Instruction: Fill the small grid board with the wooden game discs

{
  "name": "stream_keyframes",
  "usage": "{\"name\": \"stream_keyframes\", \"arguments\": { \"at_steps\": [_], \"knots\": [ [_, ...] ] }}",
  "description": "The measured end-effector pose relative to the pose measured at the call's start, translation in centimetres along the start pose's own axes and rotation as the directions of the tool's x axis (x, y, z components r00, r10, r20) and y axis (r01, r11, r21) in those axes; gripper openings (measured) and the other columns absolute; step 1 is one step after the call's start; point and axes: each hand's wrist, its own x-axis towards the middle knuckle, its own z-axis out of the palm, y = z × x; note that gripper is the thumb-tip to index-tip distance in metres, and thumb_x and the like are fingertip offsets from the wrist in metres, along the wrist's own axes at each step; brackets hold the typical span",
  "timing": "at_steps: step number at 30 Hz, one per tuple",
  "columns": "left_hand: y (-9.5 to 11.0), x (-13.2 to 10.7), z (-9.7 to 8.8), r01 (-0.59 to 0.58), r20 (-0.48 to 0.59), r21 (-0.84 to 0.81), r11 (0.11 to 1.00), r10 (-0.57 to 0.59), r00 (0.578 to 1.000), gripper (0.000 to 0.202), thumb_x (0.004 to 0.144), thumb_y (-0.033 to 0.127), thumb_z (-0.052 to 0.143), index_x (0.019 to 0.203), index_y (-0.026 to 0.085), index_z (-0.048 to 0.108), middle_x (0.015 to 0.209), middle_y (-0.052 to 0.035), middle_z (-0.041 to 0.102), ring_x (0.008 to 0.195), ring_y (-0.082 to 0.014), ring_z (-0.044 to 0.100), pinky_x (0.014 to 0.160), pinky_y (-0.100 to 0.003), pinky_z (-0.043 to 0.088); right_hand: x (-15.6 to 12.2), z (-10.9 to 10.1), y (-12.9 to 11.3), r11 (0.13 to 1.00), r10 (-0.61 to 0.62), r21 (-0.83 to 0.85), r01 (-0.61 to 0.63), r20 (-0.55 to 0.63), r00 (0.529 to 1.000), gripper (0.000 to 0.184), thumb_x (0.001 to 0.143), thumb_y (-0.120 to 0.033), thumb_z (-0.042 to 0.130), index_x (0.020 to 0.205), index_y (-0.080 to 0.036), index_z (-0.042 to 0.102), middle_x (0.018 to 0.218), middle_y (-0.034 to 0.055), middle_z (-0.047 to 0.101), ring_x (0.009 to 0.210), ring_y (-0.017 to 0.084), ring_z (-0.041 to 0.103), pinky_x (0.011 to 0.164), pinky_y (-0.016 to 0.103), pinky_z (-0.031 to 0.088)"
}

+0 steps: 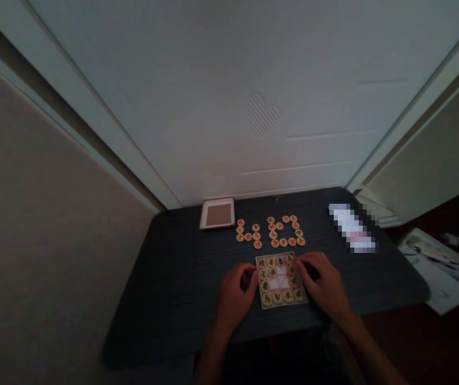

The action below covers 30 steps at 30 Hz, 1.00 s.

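While the tray (280, 283) sits between your left hand (235, 293) and right hand (324, 280), your fingers (247, 266) curl at its sides; whether they grip, I can't tell.

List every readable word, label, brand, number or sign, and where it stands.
"4": laid out in red-marked discs on the table.
Disc loop beside it: digit unclear.
Characters on those and black-marked discs: too blurred.
Pixelated object: unreadable.
Heart sign: on the white panel.
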Motion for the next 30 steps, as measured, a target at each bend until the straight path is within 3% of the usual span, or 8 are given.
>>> {"name": "stream_keyframes", "arguments": {
  "at_steps": [3,7,11,14,21,25,30],
  "knots": [
    [0.4,2.0,-1.1,0.004,-0.037,0.017,1.000,-0.003,0.999,0.015,0.098,0.034,0.056,0.099,0.024,0.067,0.085,0.0001,0.070,0.073,-0.0163,0.065,0.071,-0.029,0.051,-0.1,-0.7,1.9,0.993,0.110,0.057,-0.107,-0.056,0.992,0.021,0.099,-0.038,0.057,0.102,-0.024,0.071,0.101,0.0078,0.074,0.094,0.025,0.068,0.086,0.040,0.053],
    [1.6,7.7,-2.5,-0.092,-0.034,0.159,0.983,0.099,0.995,0.013,0.097,0.031,0.058,0.105,0.024,0.067,0.099,-0.0021,0.072,0.084,-0.0173,0.067,0.081,-0.030,0.051,-0.3,-0.8,3.1,0.979,0.186,0.096,-0.181,-0.043,0.982,0.026,0.099,-0.042,0.055,0.105,-0.023,0.072,0.098,0.0074,0.075,0.087,0.024,0.070,0.079,0.037,0.055],
    [2.4,13.3,-2.3,-0.123,0.128,0.370,0.921,0.081,0.988,0.013,0.093,0.031,0.064,0.102,0.024,0.070,0.104,-0.0055,0.074,0.098,-0.0223,0.068,0.085,-0.032,0.051,-0.4,-0.6,3.1,0.975,0.195,0.122,-0.189,-0.042,0.980,0.028,0.099,-0.043,0.055,0.104,-0.023,0.073,0.095,0.0071,0.076,0.084,0.023,0.071,0.075,0.035,0.056],
    [2.7,15.6,-1.1,-0.084,0.212,0.488,0.869,-0.025,0.977,0.016,0.092,0.034,0.066,0.102,0.023,0.071,0.105,-0.0073,0.075,0.098,-0.0234,0.069,0.084,-0.032,0.050,-0.5,-0.6,3.0,0.969,0.208,0.142,-0.201,-0.039,0.977,0.027,0.099,-0.042,0.054,0.103,-0.023,0.073,0.094,0.0070,0.076,0.083,0.023,0.071,0.075,0.035,0.056],
    [2.8,16.8,1.0,-0.022,0.213,0.582,0.813,-0.126,0.969,0.015,0.090,0.032,0.068,0.100,0.021,0.070,0.103,-0.0106,0.075,0.096,-0.0249,0.070,0.081,-0.033,0.051,-0.4,-0.7,2.7,0.960,0.219,0.186,-0.210,-0.031,0.975,0.025,0.099,-0.040,0.055,0.103,-0.024,0.074,0.096,0.0067,0.077,0.084,0.024,0.072,0.075,0.035,0.057],
    [3.1,16.5,0.6,-0.015,0.198,0.587,0.809,-0.125,0.972,0.023,0.093,0.034,0.066,0.110,0.020,0.068,0.107,-0.0118,0.074,0.099,-0.0237,0.070,0.083,-0.032,0.051,-0.3,-0.8,2.7,0.960,0.205,0.198,-0.197,-0.022,0.979,0.025,0.098,-0.040,0.055,0.102,-0.024,0.074,0.094,0.0068,0.077,0.083,0.024,0.072,0.074,0.034,0.057],
    [2.7,15.8,-0.4,-0.008,0.209,0.550,0.835,-0.128,0.970,0.019,0.090,0.029,0.068,0.106,0.019,0.069,0.102,-0.0109,0.076,0.093,-0.0241,0.071,0.079,-0.032,0.051,-0.3,-0.8,2.7,0.959,0.204,0.202,-0.196,-0.019,0.979,0.025,0.098,-0.039,0.055,0.102,-0.024,0.074,0.091,0.0063,0.076,0.082,0.023,0.072,0.074,0.033,0.057]
  ]
}}
